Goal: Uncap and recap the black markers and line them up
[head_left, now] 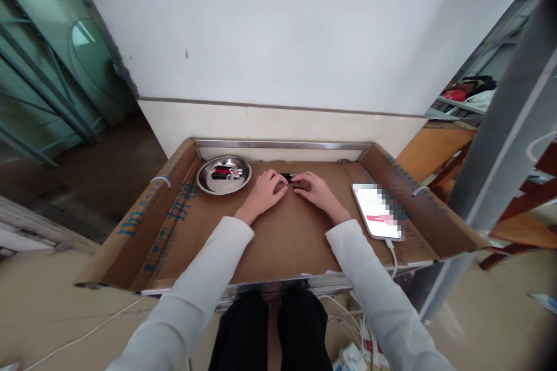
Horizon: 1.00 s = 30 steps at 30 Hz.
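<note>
My left hand [264, 191] and my right hand [317, 190] meet over the middle of the cardboard surface [287, 237], fingers curled and tips close together. Thumb and forefinger of each hand come together as in a pinch; anything between them is too small to make out. Just beyond the fingertips lie slim black sticks [289, 175], partly hidden by my fingers. To the left of my left hand, a round steel dish [204, 185] holds several short slim black and red sticks [227, 173] with clear or silvery ends.
A lit phone [376, 211] with a white charging cable [394, 258] lies on the right. Folded cardboard sides [130, 226] border the work surface, and a white wall [282, 40] rises behind. A grey metal post [491, 156] stands at right, near wooden stools [526, 232].
</note>
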Tool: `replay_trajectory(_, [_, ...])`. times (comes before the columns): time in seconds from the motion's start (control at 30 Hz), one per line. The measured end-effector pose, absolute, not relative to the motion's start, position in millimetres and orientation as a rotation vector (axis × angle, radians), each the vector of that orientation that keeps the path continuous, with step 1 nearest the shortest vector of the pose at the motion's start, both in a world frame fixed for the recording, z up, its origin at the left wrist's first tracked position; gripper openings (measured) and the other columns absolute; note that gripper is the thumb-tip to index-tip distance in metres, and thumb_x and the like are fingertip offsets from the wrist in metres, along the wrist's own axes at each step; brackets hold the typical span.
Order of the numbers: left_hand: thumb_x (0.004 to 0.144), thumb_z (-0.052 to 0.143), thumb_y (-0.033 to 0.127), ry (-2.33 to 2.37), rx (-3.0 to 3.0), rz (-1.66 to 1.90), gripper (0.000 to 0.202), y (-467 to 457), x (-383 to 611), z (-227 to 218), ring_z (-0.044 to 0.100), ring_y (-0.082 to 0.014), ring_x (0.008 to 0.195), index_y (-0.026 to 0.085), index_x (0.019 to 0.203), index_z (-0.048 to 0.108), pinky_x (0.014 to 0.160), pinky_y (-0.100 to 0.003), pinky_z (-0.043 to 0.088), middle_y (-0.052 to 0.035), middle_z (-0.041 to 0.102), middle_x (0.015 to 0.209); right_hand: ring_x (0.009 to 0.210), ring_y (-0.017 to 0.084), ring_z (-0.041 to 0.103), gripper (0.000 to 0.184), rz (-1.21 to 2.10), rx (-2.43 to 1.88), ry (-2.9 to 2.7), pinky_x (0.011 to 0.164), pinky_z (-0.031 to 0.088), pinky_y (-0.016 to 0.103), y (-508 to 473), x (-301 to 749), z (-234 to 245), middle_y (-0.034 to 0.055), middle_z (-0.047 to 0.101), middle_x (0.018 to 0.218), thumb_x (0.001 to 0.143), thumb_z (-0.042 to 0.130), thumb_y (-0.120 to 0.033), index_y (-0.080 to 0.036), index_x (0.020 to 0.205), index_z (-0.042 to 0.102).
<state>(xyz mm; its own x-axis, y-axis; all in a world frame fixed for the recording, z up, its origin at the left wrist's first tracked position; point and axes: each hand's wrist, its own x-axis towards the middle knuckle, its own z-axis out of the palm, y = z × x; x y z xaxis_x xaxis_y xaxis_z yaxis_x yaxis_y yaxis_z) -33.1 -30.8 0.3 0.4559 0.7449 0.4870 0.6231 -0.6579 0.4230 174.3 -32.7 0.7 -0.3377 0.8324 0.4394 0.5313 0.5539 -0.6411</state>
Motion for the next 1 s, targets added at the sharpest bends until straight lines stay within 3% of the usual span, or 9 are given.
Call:
replay_trajectory(0.17, [0.083,0.054,0.044,1.239,2.597,0.843,0.025,-30.6,-28.9,-0.1,0.049,-0.0226,0.094,0.021,0.09,0.059,0.088,-0.038,0.039,-0.0057,0.051,0.097,0.083,0.018,0.055,0.01,0.383,-1.26,-2.082,0.078,0.045,0.034,-30.4,183.7,2.4,0.0043,0.057,0.083,0.079,0.061,-0.028,-0.021,0.082,0.068])
replay_trajectory(0.7, [0.086,0.048,0.026,1.449,2.601,0.912,0.009,-15.8,-23.3,-7.2,0.05,-0.0213,0.087,0.019,0.088,0.054,0.083,-0.036,0.04,-0.0068,0.051,0.093,0.076,0.017,0.05,0.004,0.188,-1.264,-2.11,0.072,0.041,0.028,-28.7,162.9,3.7,0.0027,0.054,0.08,0.082,0.053,-0.019,-0.02,0.083,0.056])
replay_trajectory(0.87, [0.088,0.045,0.028,1.45,2.56,1.06,0.013,-24.4,-30.9,11.1,0.051,-0.0214,0.091,0.019,0.092,0.054,0.085,-0.035,0.039,-0.0073,0.054,0.096,0.074,0.016,0.051,0.015,0.173,-1.206,-2.198,0.072,0.04,0.027,-33.0,156.4,5.1,0.0028,0.053,0.08,0.086,0.05,-0.021,-0.021,0.095,0.062])
replay_trajectory(1.0, [0.09,0.038,0.027,1.773,2.347,1.281,0.02,-35.8,-59.0,30.1,0.052,-0.0236,0.095,0.018,0.099,0.054,0.086,-0.037,0.039,-0.0102,0.055,0.099,0.085,0.018,0.053,0.024,0.067,-1.185,-2.301,0.078,0.038,0.03,-36.8,148.2,5.8,0.0065,0.057,0.089,0.09,0.045,-0.023,-0.024,0.102,0.065])
